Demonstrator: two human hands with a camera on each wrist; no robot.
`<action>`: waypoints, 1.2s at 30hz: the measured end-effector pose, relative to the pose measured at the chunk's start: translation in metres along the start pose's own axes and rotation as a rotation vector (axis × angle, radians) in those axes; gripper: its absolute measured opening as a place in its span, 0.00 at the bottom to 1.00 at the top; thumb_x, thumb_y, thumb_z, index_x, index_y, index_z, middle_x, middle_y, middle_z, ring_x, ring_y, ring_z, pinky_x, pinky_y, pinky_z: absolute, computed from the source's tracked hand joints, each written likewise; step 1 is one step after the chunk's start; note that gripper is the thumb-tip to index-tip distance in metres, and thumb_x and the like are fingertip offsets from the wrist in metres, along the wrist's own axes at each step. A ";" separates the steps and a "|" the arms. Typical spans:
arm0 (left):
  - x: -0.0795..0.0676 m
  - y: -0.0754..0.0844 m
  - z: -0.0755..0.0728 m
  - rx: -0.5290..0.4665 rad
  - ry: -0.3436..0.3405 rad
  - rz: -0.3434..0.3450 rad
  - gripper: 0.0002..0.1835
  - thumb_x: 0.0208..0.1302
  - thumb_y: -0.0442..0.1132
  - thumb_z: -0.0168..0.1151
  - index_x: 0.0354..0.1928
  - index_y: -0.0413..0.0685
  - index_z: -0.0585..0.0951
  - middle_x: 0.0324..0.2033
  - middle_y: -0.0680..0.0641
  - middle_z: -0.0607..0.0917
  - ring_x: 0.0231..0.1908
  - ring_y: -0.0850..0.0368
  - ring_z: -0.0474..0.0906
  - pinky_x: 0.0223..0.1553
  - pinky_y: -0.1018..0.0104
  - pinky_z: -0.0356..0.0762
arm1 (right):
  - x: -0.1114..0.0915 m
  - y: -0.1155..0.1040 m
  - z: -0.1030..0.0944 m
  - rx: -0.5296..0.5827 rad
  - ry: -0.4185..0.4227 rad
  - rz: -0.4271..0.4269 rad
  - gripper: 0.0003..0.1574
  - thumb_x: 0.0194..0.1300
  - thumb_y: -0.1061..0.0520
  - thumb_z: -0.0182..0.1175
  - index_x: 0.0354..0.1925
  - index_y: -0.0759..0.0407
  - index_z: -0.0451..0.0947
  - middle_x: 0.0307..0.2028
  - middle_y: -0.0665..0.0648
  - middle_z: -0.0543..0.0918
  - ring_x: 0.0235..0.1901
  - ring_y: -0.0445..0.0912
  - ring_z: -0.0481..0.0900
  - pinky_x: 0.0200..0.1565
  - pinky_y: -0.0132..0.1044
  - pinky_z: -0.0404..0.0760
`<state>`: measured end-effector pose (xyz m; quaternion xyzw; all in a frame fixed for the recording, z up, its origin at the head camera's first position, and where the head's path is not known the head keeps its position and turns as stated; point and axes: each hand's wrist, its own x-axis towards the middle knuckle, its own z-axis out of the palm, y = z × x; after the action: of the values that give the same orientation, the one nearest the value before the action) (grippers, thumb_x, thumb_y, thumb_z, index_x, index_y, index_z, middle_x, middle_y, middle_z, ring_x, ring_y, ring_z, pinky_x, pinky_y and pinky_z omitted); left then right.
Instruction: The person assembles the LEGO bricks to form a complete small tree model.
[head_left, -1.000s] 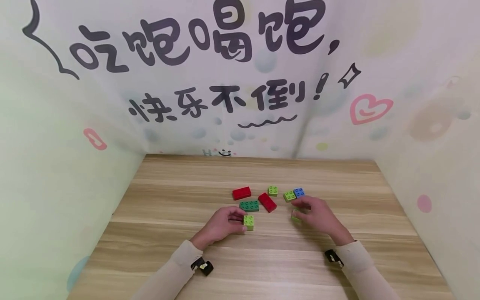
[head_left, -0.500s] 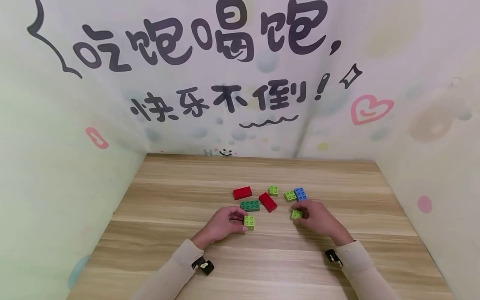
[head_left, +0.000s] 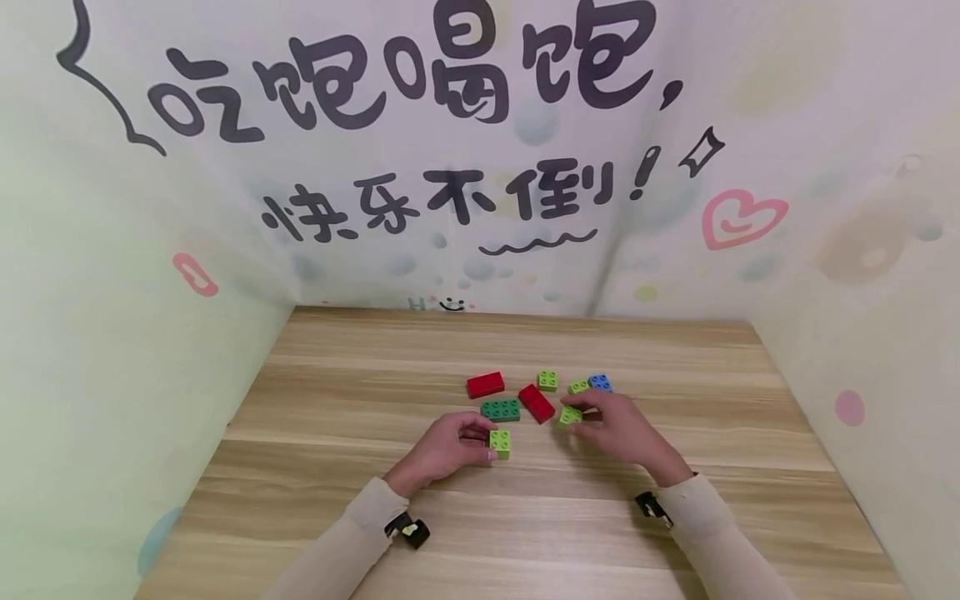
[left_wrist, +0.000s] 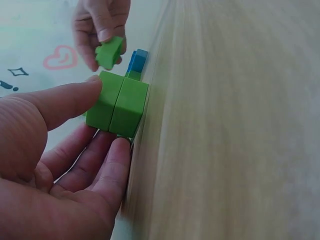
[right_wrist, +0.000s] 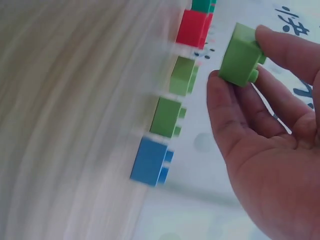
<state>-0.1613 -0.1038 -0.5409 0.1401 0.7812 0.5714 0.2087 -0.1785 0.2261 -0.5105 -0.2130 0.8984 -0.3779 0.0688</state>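
Note:
Between thumb and fingers my left hand (head_left: 442, 450) holds two stacked light green toy bricks (left_wrist: 117, 104), their studs facing up in the head view. My right hand (head_left: 626, 425) pinches a single light green brick (right_wrist: 241, 56) raised off the table, to the right of the stack and apart from it. In the head view a red brick (head_left: 537, 403) lies just left of this raised brick. A dark green brick (head_left: 500, 409) with two rows of studs lies behind my left hand. Beyond my right hand are a blue brick (head_left: 601, 382) and a light green brick (head_left: 578, 387), side by side.
Another red brick (head_left: 485, 384) lies at the back left of the group, and one more light green brick (head_left: 547, 380) at its back middle. All rest on a wood-grain table (head_left: 337, 367). Printed walls (head_left: 465, 275) enclose its back and sides.
My right hand has gripped the light green brick, lifted it off the table and moved it left, towards the stack. The left hand keeps its hold with hardly any movement.

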 end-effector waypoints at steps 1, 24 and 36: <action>0.000 0.000 0.000 0.000 0.000 -0.001 0.21 0.65 0.39 0.77 0.58 0.44 0.85 0.53 0.45 0.89 0.56 0.48 0.85 0.54 0.64 0.84 | 0.001 -0.002 0.001 0.015 0.002 0.007 0.26 0.67 0.61 0.73 0.62 0.63 0.83 0.58 0.58 0.86 0.54 0.53 0.86 0.54 0.43 0.89; 0.001 -0.001 0.000 -0.011 -0.008 0.009 0.22 0.64 0.39 0.78 0.59 0.45 0.84 0.54 0.45 0.88 0.56 0.50 0.84 0.54 0.63 0.85 | 0.021 -0.045 0.026 0.030 -0.020 -0.144 0.24 0.68 0.59 0.73 0.61 0.55 0.85 0.57 0.53 0.87 0.51 0.47 0.86 0.54 0.47 0.88; 0.002 -0.001 0.000 0.009 -0.009 0.029 0.24 0.63 0.37 0.77 0.61 0.42 0.83 0.56 0.43 0.88 0.57 0.48 0.85 0.57 0.61 0.85 | 0.024 -0.059 0.051 0.102 -0.062 -0.207 0.25 0.66 0.60 0.75 0.60 0.58 0.85 0.55 0.49 0.87 0.52 0.44 0.86 0.55 0.38 0.88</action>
<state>-0.1627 -0.1034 -0.5421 0.1551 0.7808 0.5700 0.2032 -0.1658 0.1461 -0.5035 -0.3124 0.8486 -0.4214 0.0681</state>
